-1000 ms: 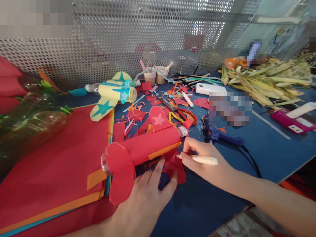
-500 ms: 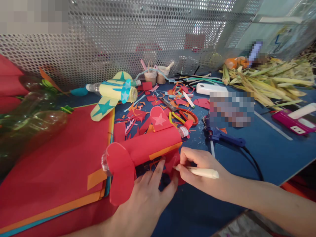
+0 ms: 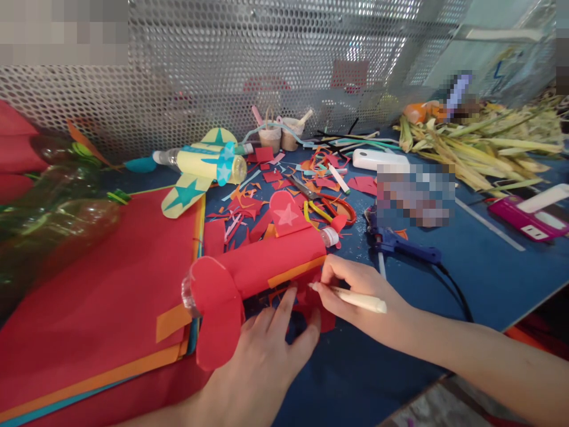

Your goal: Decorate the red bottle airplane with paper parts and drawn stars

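A red paper-covered bottle plane (image 3: 267, 264) with an orange stripe and a pink star lies on the blue table (image 3: 489, 279). Just below its near side, my left hand (image 3: 267, 350) rests flat with fingers spread on a red paper piece (image 3: 316, 305). My right hand (image 3: 360, 293) is closed on a cream pencil (image 3: 355, 298), its tip touching that red piece beside the plane's body.
A stack of red, orange and blue sheets (image 3: 102, 308) lies at left. A yellow bottle plane (image 3: 200, 169), scissors (image 3: 320, 201), paper scraps, a blue glue gun (image 3: 400, 246) with its cable, green bottles (image 3: 48, 219), a leaf pile (image 3: 480, 145) and a perforated metal screen behind.
My right hand with the pencil moved slightly over the red piece, first down and left, then back up. My left hand stayed in place.
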### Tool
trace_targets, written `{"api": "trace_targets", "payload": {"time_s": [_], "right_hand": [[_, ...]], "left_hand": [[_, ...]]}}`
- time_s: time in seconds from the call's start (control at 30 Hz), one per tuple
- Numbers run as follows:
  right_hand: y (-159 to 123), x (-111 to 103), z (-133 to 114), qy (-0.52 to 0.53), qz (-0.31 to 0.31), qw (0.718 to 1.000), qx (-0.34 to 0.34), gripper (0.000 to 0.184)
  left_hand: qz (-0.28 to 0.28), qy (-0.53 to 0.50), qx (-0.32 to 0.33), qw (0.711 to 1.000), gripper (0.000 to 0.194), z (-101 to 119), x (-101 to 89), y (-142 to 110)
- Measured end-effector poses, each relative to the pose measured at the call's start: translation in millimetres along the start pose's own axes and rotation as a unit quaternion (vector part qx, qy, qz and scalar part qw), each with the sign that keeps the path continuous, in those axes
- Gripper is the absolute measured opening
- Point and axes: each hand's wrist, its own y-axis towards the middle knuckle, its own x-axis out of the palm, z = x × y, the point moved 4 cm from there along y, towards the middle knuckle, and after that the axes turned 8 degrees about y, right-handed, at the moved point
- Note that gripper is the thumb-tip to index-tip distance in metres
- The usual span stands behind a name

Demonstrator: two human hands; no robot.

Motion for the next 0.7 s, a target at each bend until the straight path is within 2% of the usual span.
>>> {"api": "trace_targets", "payload": {"time_s": [0.23, 0.7], "right_hand": [[2.0, -0.9, -3.1, 0.009, 0.003, 1.0, 0.005, 0.019], [-1.2, -7.8, -2.9, -0.012, 0.03, 0.999, -0.01, 0.02]], "left_hand": [[0.021, 0.027, 0.006, 0.999, 0.061, 0.9, 0.0, -0.5], [-0.009, 0.025, 0.009, 1.0, 0.062, 0.8, 0.4, 0.3]]}}
